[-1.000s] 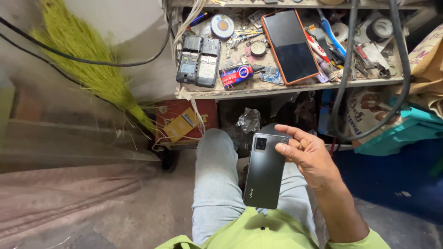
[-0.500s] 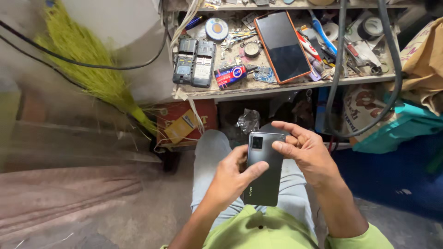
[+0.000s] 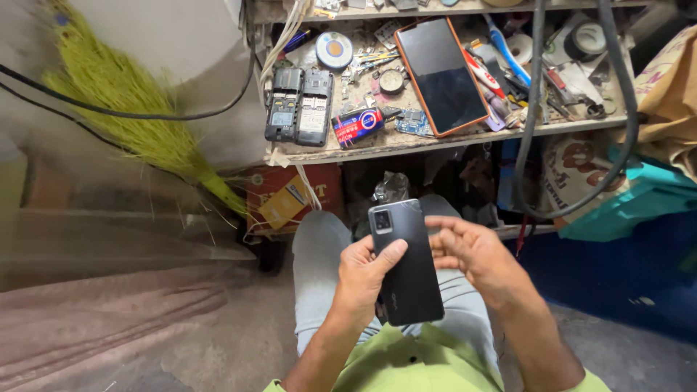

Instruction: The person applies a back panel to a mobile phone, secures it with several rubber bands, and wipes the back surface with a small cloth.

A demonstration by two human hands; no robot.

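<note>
Left hand [image 3: 363,279] fingers clasp dark phone [image 3: 406,265]; right hand [image 3: 475,254] loosely open beside; red-blue box [image 3: 357,125] on shelf.

head view, looking down, close over lap

two hands, left hand [image 3: 367,279] and right hand [image 3: 475,254]; one dark smartphone [image 3: 405,263]; on the shelf [image 3: 435,141], one orange-edged tablet [image 3: 441,75], two opened keypad phones [image 3: 299,106]; one green broom [image 3: 134,120].
</note>
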